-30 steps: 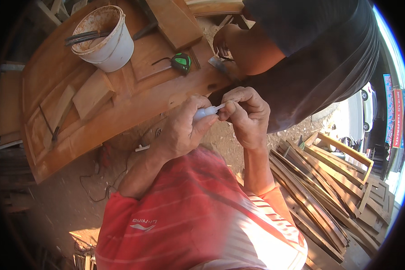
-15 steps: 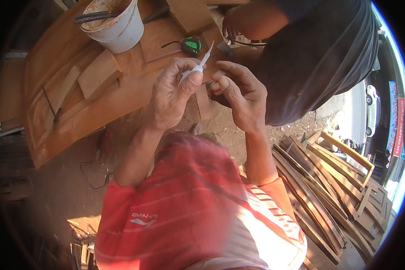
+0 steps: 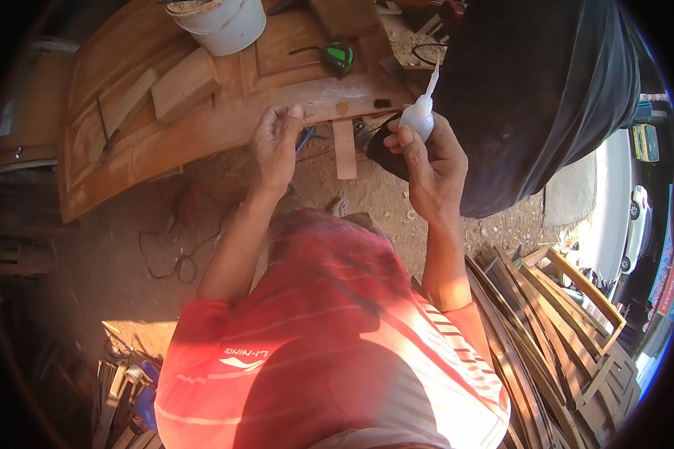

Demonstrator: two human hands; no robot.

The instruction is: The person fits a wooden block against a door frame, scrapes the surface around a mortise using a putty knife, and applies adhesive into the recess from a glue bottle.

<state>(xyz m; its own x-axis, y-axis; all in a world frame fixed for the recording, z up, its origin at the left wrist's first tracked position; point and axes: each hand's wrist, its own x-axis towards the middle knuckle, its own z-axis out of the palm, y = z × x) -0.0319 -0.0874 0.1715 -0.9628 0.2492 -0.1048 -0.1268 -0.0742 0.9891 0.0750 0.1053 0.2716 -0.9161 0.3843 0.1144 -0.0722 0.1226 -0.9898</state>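
Note:
A small white squeeze bottle point(image 3: 417, 117) with a long thin nozzle points upward in my right hand point(image 3: 436, 161), the thumb and fingers closed around its body. My left hand point(image 3: 277, 146) is raised in front of the near edge of a brown wooden door point(image 3: 146, 161). Its thumb and fingertips are pinched together, and whatever lies between them is too small to make out. On the door's near rail, between the hands, are a pale smeared patch and a dark slot point(image 3: 383, 103).
A white bucket point(image 3: 228, 30), a green tape measure point(image 3: 338, 57), wood blocks point(image 3: 185, 84) and a thin dark tool point(image 3: 111, 140) lie on the door. Another person in dark clothing point(image 3: 535, 105) is close on the right. Stacked timber point(image 3: 554, 322) fills the lower right; a cable point(image 3: 174, 266) crosses the ground.
The white bottle has passed from my left hand to my right hand. My right hand has risen slightly with it, and my left hand sits a little lower. The view has shifted.

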